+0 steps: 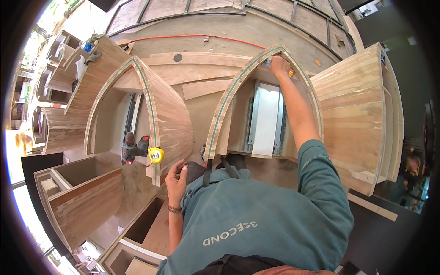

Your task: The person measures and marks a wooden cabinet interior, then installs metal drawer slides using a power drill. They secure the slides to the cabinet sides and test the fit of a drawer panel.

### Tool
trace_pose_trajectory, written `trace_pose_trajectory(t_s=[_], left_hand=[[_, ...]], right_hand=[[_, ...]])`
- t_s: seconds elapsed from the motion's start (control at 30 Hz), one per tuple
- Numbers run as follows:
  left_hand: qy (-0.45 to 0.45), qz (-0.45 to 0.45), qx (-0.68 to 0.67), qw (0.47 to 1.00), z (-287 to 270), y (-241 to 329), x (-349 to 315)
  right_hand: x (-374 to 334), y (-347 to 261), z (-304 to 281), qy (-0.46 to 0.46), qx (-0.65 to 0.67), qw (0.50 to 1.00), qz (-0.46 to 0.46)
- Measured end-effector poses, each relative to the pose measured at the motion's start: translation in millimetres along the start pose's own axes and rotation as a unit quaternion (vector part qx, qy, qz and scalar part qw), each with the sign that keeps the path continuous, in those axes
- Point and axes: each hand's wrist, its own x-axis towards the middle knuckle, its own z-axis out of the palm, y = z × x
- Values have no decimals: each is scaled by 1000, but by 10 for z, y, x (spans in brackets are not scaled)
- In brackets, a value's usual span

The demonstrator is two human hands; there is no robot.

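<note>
My right arm stretches into the pointed far end of a boat-shaped wooden cabinet point(220, 107). There my right hand point(278, 66) is closed, its fingertips hidden, beside a small clear-bluish item point(267, 62) and a small orange box point(291, 72). Metal drawer slides point(252, 120) flank a white panel point(266, 119) inside that cabinet. Low by my knee, my left hand point(175, 182) is empty, its fingers loosely bent and apart. Nearest it, a yellow tape measure point(156, 155) and a cordless drill point(132, 149) rest at the near end of a second boat-shaped cabinet point(172, 119).
Further boat-shaped cabinets stand at right point(350, 114) and left point(94, 68). Open wooden boxes point(87, 201) lie at lower left. Loose boards point(197, 68) with a dark disc point(178, 58), a red cord point(169, 36) and metal frames point(183, 16) lie beyond. A person point(412, 167) is far right.
</note>
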Motion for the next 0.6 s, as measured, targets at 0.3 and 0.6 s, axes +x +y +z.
trace_pose_trajectory(t_s=[0.3,0.6], left_hand=[[12,-3,23,1000,-74,-68,-155],[-60,-15,-106,992,46,119,-123]], right_hand=[[13,-69,62,15,-54,995,-83],[-242,283,-392,159,45,985,-48]])
